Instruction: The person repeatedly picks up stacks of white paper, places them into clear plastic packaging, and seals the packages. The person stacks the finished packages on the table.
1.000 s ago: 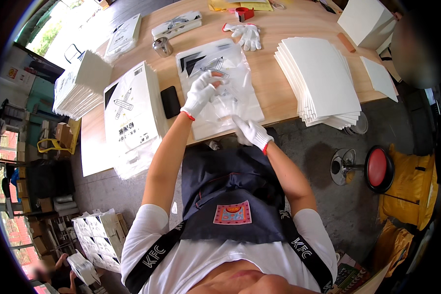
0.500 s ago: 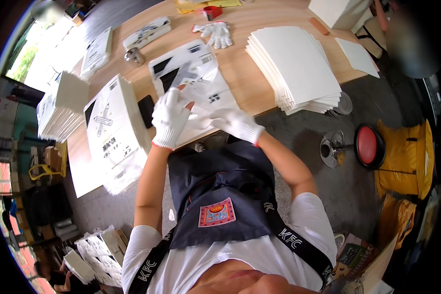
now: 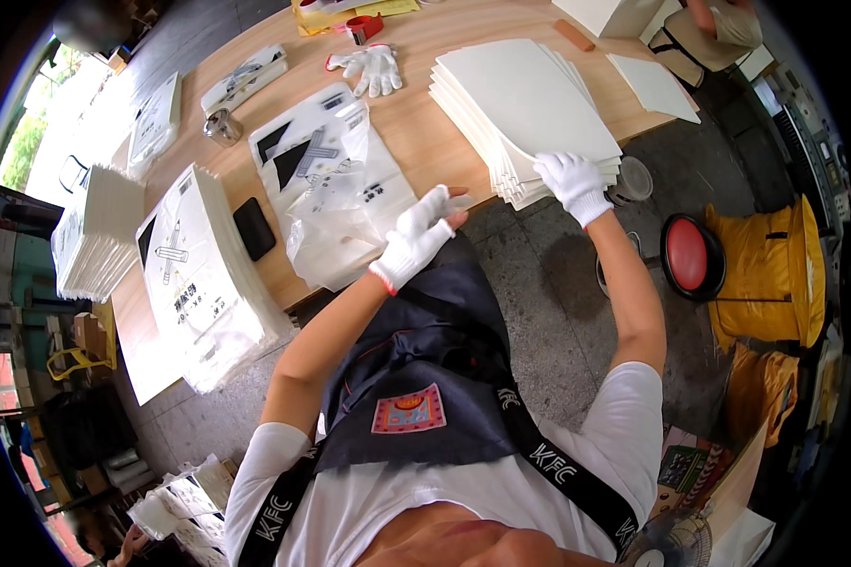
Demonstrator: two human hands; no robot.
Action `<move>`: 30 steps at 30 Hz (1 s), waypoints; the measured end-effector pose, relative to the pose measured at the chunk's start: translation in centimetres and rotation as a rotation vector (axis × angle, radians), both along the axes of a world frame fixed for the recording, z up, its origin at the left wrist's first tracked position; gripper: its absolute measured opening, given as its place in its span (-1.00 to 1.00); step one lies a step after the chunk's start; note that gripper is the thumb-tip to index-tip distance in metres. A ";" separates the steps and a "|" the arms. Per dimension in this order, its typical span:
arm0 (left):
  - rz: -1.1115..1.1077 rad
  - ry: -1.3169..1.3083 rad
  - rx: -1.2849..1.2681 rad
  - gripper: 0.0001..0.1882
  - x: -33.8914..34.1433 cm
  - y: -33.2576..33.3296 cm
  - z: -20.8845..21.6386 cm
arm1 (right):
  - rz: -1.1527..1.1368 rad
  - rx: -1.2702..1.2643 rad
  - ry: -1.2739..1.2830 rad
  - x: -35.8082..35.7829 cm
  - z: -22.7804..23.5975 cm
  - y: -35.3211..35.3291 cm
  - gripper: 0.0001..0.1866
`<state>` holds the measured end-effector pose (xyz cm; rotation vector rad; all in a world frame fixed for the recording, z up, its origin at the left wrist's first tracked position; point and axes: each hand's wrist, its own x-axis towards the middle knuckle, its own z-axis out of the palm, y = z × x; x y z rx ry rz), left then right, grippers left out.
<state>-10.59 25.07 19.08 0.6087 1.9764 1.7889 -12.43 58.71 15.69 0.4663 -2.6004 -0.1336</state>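
Right grip (image 3: 573,187) touching sheets (image 3: 525,99), left grip (image 3: 418,231) half-open

Saw white capital letters repeated along the black straps (image 3: 560,465). Made out bold black characters on the top of the near left stack (image 3: 187,271), with a smaller broken line of print beneath. Found short dark characters on the bag (image 3: 336,172), partly blurred. Noted a pink-edged patch (image 3: 408,409) on the apron (image 3: 473,411), with marks too small to read. Found print on the far packs (image 3: 246,77) equally unreadable.
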 end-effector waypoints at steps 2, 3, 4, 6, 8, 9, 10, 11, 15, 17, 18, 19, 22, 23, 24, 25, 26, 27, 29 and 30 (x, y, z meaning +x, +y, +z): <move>-0.058 -0.412 0.219 -0.46 -0.8 2.2 -1.4 | 0.128 0.018 0.043 0.6 3.1 -2.7 -0.84; -0.056 -0.589 0.212 -0.42 -1.9 3.3 -2.0 | 0.167 0.045 0.018 2.0 4.0 -4.7 -0.83; -0.001 -0.696 0.337 -0.41 -2.9 3.6 -4.5 | 0.312 0.178 0.145 3.9 6.4 -8.0 -0.82; 0.102 -0.893 0.583 -0.38 -4.6 4.1 -10.0 | 0.393 0.103 0.024 7.3 5.8 -12.4 -0.81; 0.207 -0.469 -0.186 -0.57 -3.7 2.8 -6.0 | 0.183 -0.480 -0.450 10.2 5.6 -14.2 -0.64; 0.193 -0.437 -0.082 -0.61 -3.2 1.1 -5.6 | 0.184 -0.581 -0.297 9.8 4.8 -13.1 -0.64; 0.182 -0.412 0.022 -0.64 -2.9 -0.4 -5.2 | 0.186 -0.680 -0.150 9.5 4.9 -12.1 -0.64; 0.165 -0.500 0.001 -0.65 -3.0 -2.0 -4.3 | -0.066 -0.991 -0.214 9.9 5.4 -11.0 -0.69; -0.156 0.325 -0.656 -0.67 -3.2 -3.4 -1.8 | 0.125 -2.279 -0.762 6.8 -6.7 -3.8 -0.67; -0.181 0.386 -0.698 -0.51 -1.8 -2.3 -1.1 | 0.120 -2.243 -0.815 6.8 -4.4 -7.6 -0.50; -0.019 -0.012 -0.414 -0.28 -0.2 -0.9 0.5 | 0.071 -2.081 -0.711 7.6 -2.9 -10.0 -0.42; 0.146 0.112 -0.370 -0.05 1.8 0.8 -3.3 | 0.110 -1.809 -0.606 7.7 -2.7 -12.0 -0.26; 0.098 0.609 -0.618 -0.05 6.4 2.0 -2.5 | -0.150 -1.541 -0.521 8.7 -0.6 -17.0 -0.36; 0.029 0.631 -0.590 -0.10 6.6 1.2 -2.8 | -0.258 -1.507 -0.474 9.1 -1.1 -16.9 -0.56; -0.036 0.646 -0.567 -0.15 6.9 0.1 -2.3 | -0.132 -1.448 -0.345 9.4 -1.3 -16.5 -0.68; -0.131 0.529 -0.383 -0.26 6.7 -1.3 -0.8 | -0.082 -1.423 -0.329 9.8 -1.6 -15.9 -0.72; -0.114 0.569 -0.258 -0.28 7.2 -3.3 0.4 | -0.083 -1.383 -0.407 10.5 0.4 -15.6 -0.73; 0.033 0.761 -0.312 -0.25 7.6 -5.5 1.9 | -0.100 -1.240 -0.468 11.4 1.9 -14.9 -0.75; 0.385 1.075 -0.417 -0.17 7.5 -10.3 3.0 | 0.054 -1.179 -0.515 12.6 3.3 -14.0 -0.75; 0.586 1.181 -0.451 -0.12 7.0 -12.1 2.6 | 0.111 -1.093 -0.483 13.2 4.2 -14.2 -0.77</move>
